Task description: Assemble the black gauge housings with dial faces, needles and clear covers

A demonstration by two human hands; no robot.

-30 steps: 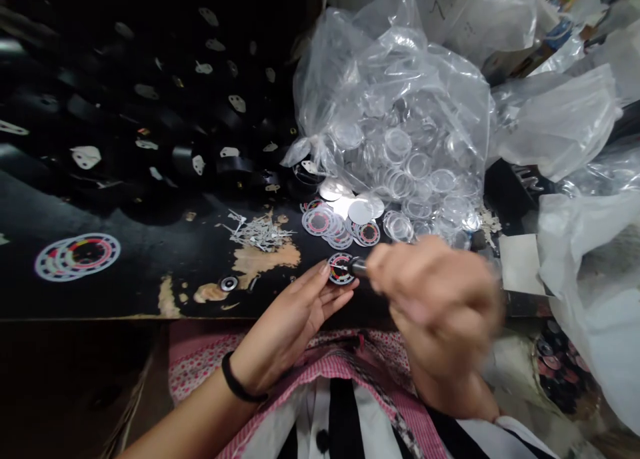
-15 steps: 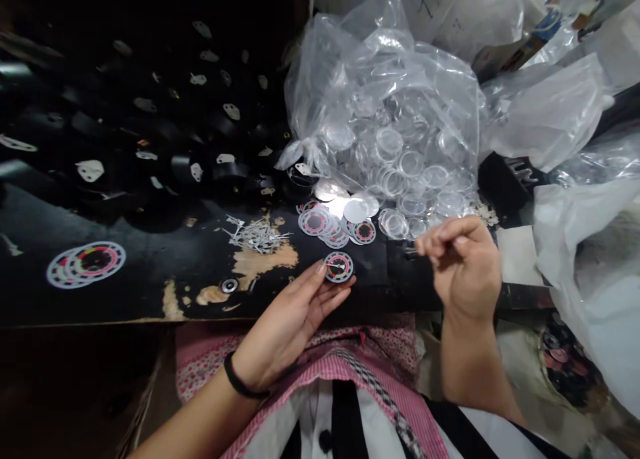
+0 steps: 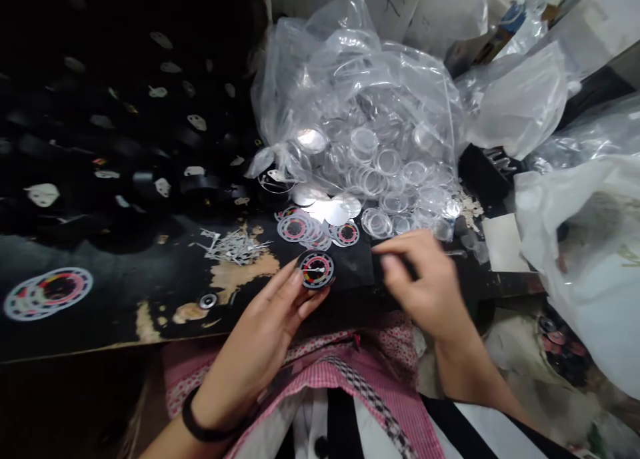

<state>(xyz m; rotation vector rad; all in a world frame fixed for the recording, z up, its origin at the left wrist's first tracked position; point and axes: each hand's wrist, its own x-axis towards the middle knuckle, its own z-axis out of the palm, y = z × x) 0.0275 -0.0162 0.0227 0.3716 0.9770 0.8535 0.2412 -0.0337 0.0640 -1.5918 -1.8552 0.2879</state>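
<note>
"Head view: where's the gauge (image 3: 317,271)?"

"Pinched at its rim by the left hand (image 3: 265,319), near the front of the black bench (image 3: 115,322). The right hand (image 3: 427,285) is loosely curled, thumb and forefinger parted, beside the clear covers (image 3: 377,223)."

"Handling advice?"

"I'd hold it level, gripped only at the edge, with skin off the white pointer (image 3: 321,269)."

"Any writing?"

"Dial print is too small to read; no brand is legible."
</note>
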